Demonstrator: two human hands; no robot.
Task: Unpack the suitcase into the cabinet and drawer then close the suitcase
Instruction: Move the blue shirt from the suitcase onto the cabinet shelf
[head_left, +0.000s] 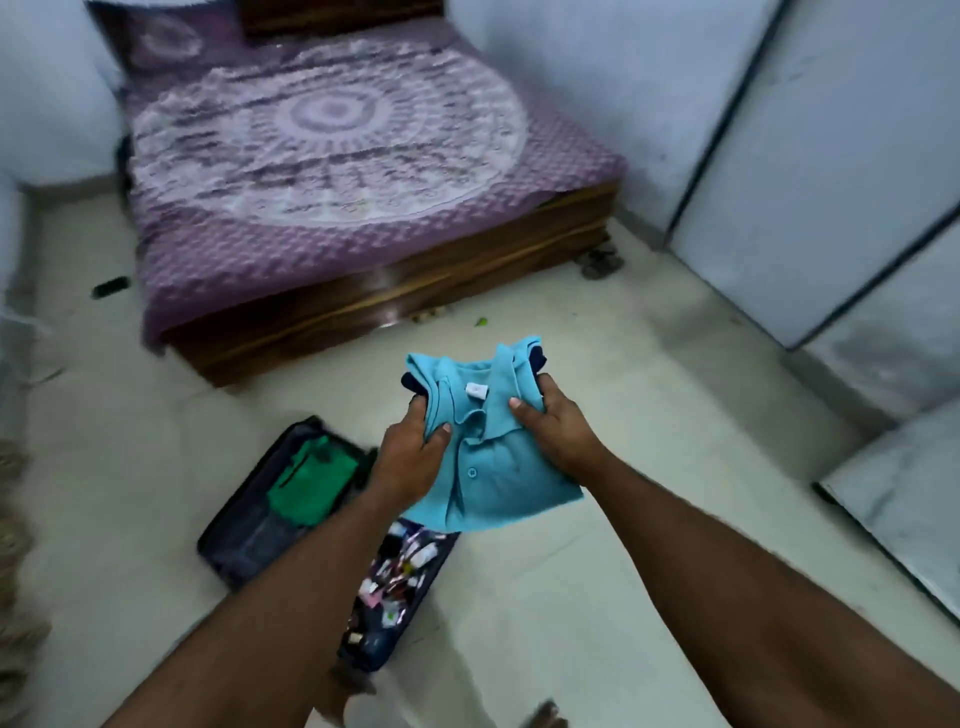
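I hold a folded light-blue polo shirt (488, 457) with a dark navy garment (537, 358) under it, above the floor. My left hand (410, 457) grips the stack's left side and my right hand (558, 426) grips its right side. Below, the dark suitcase (244, 535) lies open on the floor. Its left half holds a green garment (309, 480); its right half holds several small toiletry items (400, 577). White cabinet doors (810, 171) stand at the right.
A low wooden bed (395, 291) with a purple mandala sheet fills the far side. A white marble-like surface (904, 514) juts in at the right. A dark small object (110, 287) lies on the floor left of the bed. Sandals (600, 262) lie by the bed corner.
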